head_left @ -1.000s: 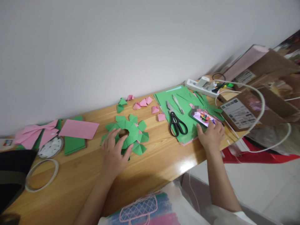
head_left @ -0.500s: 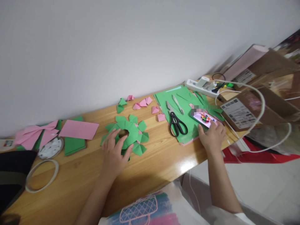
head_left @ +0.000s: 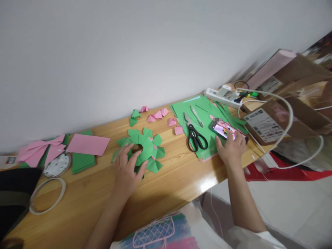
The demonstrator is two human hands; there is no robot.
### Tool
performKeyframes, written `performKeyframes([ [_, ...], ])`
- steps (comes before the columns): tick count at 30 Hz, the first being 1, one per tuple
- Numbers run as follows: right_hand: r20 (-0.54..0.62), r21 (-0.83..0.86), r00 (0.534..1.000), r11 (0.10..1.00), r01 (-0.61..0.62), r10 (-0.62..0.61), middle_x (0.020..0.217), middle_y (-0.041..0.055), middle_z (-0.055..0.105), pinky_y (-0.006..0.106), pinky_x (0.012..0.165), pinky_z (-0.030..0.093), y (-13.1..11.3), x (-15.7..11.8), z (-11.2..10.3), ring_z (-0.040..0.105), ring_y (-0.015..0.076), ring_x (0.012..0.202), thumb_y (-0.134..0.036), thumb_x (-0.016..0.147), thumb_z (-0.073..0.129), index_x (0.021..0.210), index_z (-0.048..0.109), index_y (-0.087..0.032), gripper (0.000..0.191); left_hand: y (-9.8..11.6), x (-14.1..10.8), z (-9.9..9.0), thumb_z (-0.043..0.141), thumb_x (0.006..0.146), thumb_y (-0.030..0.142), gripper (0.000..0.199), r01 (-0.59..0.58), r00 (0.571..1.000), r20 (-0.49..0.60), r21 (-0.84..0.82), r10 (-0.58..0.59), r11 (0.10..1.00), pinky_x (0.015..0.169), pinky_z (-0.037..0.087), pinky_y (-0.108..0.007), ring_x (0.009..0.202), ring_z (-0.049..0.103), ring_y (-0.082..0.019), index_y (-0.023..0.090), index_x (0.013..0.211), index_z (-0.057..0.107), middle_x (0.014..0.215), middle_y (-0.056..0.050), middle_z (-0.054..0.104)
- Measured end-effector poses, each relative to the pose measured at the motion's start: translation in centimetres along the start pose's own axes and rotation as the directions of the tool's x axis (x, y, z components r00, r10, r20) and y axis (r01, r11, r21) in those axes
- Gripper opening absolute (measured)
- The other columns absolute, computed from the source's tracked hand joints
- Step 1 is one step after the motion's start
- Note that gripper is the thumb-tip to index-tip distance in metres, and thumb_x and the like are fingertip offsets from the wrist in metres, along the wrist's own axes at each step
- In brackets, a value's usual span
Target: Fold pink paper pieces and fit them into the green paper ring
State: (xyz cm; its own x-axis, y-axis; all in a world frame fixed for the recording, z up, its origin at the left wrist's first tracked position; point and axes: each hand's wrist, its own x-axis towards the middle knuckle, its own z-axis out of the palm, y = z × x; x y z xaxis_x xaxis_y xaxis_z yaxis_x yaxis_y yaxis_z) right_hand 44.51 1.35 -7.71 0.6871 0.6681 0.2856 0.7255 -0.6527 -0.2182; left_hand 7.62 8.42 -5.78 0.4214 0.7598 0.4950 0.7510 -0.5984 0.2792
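My left hand (head_left: pixel 127 170) rests flat, fingers spread, on the near edge of a green folded-paper wreath (head_left: pixel 145 148) lying on the wooden table (head_left: pixel 178 174). My right hand (head_left: pixel 230 148) lies on a stack of green paper sheets (head_left: pixel 202 114), with a fingertip touching the lit screen of a phone (head_left: pixel 225 128). Black-handled scissors (head_left: pixel 195 135) lie on the green sheets just left of that hand. Several small pink folded pieces (head_left: pixel 158 114) and a green one (head_left: pixel 134 116) sit behind the wreath.
At the left lie a pink paper bow (head_left: pixel 38 148), a pink sheet (head_left: pixel 87 144), green paper (head_left: pixel 82 160), a round tin (head_left: pixel 57 164) and a tape ring (head_left: pixel 46 194). A white power strip (head_left: pixel 223 96), a looping white cable (head_left: pixel 289 121) and cardboard boxes (head_left: pixel 275 117) crowd the right.
My right hand has shifted slightly left and forward on the phone, and the picture on the screen has changed. My left hand stays on the wreath.
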Motion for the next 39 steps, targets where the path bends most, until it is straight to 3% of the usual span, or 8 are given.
performKeyframes([
  [6, -0.002, -0.017, 0.996, 0.996, -0.084, 0.084, 0.139, 0.0273, 0.042, 0.062, 0.103, 0.031, 0.2, 0.2, -0.1, 0.035, 0.0428, 0.131, -0.050, 0.084, 0.048, 0.132, 0.052, -0.007, 0.065, 0.0, 0.0, -0.1, 0.062, 0.087, 0.030, 0.024, -0.019, 1.000, -0.006, 0.017, 0.019, 1.000, 0.101, 0.043, -0.054, 0.124, 0.051, -0.037, 0.018, 0.107, 0.062, 0.127, -0.018, 0.055],
  [11, -0.011, -0.008, 0.998, 0.998, -0.062, 0.062, 0.138, 0.0253, 0.043, 0.063, 0.100, 0.032, 1.0, 0.2, 0.4, 0.036, 0.0429, 0.130, -0.050, 0.083, 0.048, 0.128, 0.055, -0.011, 0.060, 0.0, 0.1, 0.0, 0.062, 0.086, 0.029, 0.024, -0.010, 1.000, -0.012, 0.009, 0.010, 1.000, 0.101, 0.043, -0.054, 0.124, 0.051, -0.036, 0.019, 0.107, 0.061, 0.127, -0.017, 0.055],
  [24, -0.115, 0.046, 0.992, 0.998, -0.043, 0.048, 0.134, 0.0299, 0.046, 0.065, 0.096, 0.035, 1.4, -1.0, 0.4, 0.041, 0.0449, 0.125, -0.048, 0.082, 0.048, 0.131, 0.049, -0.005, 0.065, 0.0, 0.0, 0.0, 0.061, 0.087, 0.033, 0.027, 0.031, 1.000, 0.000, -0.040, -0.031, 0.999, 0.104, 0.040, -0.055, 0.127, 0.049, -0.036, 0.019, 0.110, 0.062, 0.130, -0.016, 0.055],
  [27, -0.131, 0.061, 0.991, 0.998, 0.011, -0.003, 0.129, 0.0324, 0.050, 0.064, 0.097, 0.036, 0.5, -1.7, 0.0, 0.045, 0.0458, 0.122, -0.049, 0.083, 0.047, 0.128, 0.052, -0.001, 0.066, 0.4, -0.1, 0.0, 0.061, 0.087, 0.034, 0.030, 0.071, 0.997, 0.005, -0.044, -0.071, 0.997, 0.105, 0.040, -0.055, 0.128, 0.048, -0.036, 0.018, 0.112, 0.062, 0.129, -0.017, 0.054],
  [31, -0.147, 0.168, 0.969, 0.961, 0.221, -0.197, 0.126, 0.0321, 0.053, 0.064, 0.098, 0.038, -2.9, -3.0, -0.4, 0.048, 0.0460, 0.121, -0.055, 0.085, 0.046, 0.126, 0.056, 0.000, 0.068, 1.4, 0.0, -0.4, 0.061, 0.087, 0.036, 0.031, 0.193, 0.981, 0.037, -0.157, -0.190, 0.969, 0.107, 0.038, -0.053, 0.130, 0.046, -0.033, 0.018, 0.113, 0.063, 0.132, -0.017, 0.052],
  [35, -0.112, 0.352, 0.914, 0.844, 0.404, -0.390, 0.127, 0.0308, 0.053, 0.062, 0.100, 0.038, -9.0, -4.8, -1.5, 0.048, 0.0443, 0.122, -0.056, 0.089, 0.043, 0.127, 0.056, -0.002, 0.067, 1.5, 1.0, -1.3, 0.064, 0.083, 0.029, 0.022, 0.422, 0.890, 0.039, -0.446, -0.454, 0.789, 0.110, 0.036, -0.050, 0.128, 0.048, -0.029, 0.021, 0.104, 0.066, 0.131, -0.013, 0.051],
  [37, -0.118, 0.435, 0.867, 0.760, 0.483, -0.484, 0.129, 0.0281, 0.052, 0.060, 0.101, 0.038, -12.3, -6.0, -2.5, 0.048, 0.0415, 0.125, -0.057, 0.090, 0.043, 0.127, 0.056, -0.007, 0.063, 1.0, 1.6, -1.8, 0.068, 0.076, 0.021, 0.015, 0.504, 0.791, 0.093, -0.659, -0.604, 0.559, 0.111, 0.035, -0.047, 0.124, 0.050, -0.027, 0.021, 0.092, 0.069, 0.122, -0.011, 0.056],
  [39, -0.121, 0.501, 0.817, 0.676, 0.540, -0.564, 0.131, 0.0241, 0.052, 0.057, 0.103, 0.038, -15.2, -7.1, -3.7, 0.047, 0.0377, 0.127, -0.054, 0.091, 0.045, 0.127, 0.055, -0.013, 0.056, 0.1, 2.2, -2.2, 0.068, 0.071, 0.015, 0.012, 0.532, 0.659, 0.208, -0.809, -0.723, 0.252, 0.108, 0.038, -0.042, 0.119, 0.053, -0.024, 0.021, 0.081, 0.069, 0.112, -0.008, 0.060],
])
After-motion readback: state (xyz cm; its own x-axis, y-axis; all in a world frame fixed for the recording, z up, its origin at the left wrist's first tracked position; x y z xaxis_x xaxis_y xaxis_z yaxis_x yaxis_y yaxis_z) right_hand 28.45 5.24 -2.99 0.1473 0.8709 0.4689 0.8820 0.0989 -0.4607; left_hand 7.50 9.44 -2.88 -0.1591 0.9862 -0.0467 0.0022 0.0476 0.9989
